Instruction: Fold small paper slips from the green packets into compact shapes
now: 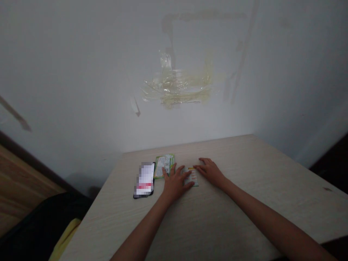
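Note:
My left hand lies palm down with its fingers spread. Its thumb side covers part of a small printed card or packet, pale with red and green print, flat on the table. Other fingers of that hand reach over the lower right of a larger green and white printed packet. My right hand rests just right of the small piece, fingers stretched out and their tips at its upper right edge. To the left lies a phone with a lit, blurred screen, close against the larger packet.
All of this is on a pale wooden table that meets a grey-white wall. Peeling clear tape sticks to the wall. Left of the table are dark cloth, yellow cloth and a wooden panel.

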Demonstrator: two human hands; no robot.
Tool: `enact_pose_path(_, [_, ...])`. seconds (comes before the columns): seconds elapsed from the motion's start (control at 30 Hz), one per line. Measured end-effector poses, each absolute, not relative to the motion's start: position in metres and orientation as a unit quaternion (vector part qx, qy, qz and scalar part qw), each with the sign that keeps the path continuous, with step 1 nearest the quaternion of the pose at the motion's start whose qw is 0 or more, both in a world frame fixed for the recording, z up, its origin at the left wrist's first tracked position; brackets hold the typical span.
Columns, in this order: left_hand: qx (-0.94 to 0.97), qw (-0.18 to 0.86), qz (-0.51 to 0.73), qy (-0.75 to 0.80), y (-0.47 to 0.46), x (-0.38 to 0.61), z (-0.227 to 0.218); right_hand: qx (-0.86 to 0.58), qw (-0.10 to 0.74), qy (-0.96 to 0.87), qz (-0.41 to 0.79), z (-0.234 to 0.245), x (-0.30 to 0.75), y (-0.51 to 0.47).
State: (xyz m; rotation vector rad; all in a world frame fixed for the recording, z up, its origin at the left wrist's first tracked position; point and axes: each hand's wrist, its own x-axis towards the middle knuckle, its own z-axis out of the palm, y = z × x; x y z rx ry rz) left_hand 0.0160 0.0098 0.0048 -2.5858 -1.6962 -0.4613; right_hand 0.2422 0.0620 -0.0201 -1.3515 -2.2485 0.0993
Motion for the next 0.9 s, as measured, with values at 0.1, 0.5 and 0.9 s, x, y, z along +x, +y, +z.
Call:
enact_pose_path(0.1, [-0.827,0.013,-0.152,-0.542,0.009,0.016,0.004,-0.500,0.256,-0.826,0.048,-0.021,0.243,0.063])
enact_pose_path(0.5, [-0.824,0.036,-0.172,-0.539,0.005,0.017,0.007,-0.452,0.292,-0.839,0.075,-0.016,0.248,0.057])
enact_pose_path(0.9, [-0.824,0.009,-0.169,-0.540,0.006,0.018,0.007,-0.407,0.285,-0.866,0.049,-0.006,0.245,0.048])
